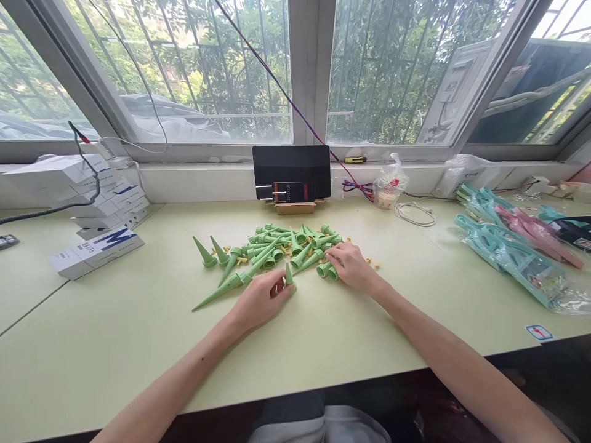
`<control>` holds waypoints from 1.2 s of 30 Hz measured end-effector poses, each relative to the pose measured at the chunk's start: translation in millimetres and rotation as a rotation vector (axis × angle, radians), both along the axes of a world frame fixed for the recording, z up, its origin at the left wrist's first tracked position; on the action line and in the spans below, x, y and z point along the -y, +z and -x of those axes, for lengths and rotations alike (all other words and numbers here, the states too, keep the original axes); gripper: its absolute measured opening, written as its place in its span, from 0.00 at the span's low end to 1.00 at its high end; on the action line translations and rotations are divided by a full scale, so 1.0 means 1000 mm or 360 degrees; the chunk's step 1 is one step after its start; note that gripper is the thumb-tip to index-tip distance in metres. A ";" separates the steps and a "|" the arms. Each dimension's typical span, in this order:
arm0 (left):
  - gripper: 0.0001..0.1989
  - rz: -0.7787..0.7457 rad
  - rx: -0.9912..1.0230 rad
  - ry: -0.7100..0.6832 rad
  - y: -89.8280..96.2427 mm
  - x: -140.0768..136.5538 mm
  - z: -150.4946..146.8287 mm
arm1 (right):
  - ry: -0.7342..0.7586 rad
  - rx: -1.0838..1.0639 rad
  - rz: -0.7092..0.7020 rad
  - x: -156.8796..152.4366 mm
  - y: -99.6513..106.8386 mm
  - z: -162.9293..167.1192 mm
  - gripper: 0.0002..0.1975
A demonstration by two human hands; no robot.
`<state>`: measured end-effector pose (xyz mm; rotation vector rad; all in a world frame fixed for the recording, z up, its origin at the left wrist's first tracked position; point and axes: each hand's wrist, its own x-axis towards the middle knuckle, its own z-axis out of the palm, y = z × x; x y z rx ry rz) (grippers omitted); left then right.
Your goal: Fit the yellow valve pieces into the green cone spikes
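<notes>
A pale green bench [295,363] is seen from above, under a window, with a loose pile of green plastic cones [298,248] heaped at its middle. A single green cone [289,274], point upward, is held in the curled fingers of the left hand [263,296], just in front of the pile. The right hand [351,264] is set at the pile's right edge, its fingers bent and drawn close together; whether anything is pinched there cannot be told, since the fingertips are partly hidden. Because the cones are round and heaped across one another, others could be set rolling if one were pulled from underneath. Small yellow pieces [377,266] are scattered at the right of the pile and among the cones, where they could easily be knocked away or buried by a sweeping wrist. A long green spike [217,293] is laid just beside the left hand, and could be nudged by a sideways move of that arm. The held cone, being smooth-looking and tapered, might be lost upward through the fingers if squeezed too near its tip.
</notes>
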<state>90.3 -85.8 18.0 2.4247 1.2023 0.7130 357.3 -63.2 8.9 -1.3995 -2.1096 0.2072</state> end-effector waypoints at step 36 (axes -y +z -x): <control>0.11 -0.0022 -0.0007 -0.0034 0.003 0.001 0.000 | -0.0133 0.0166 0.0153 0.004 0.000 0.006 0.18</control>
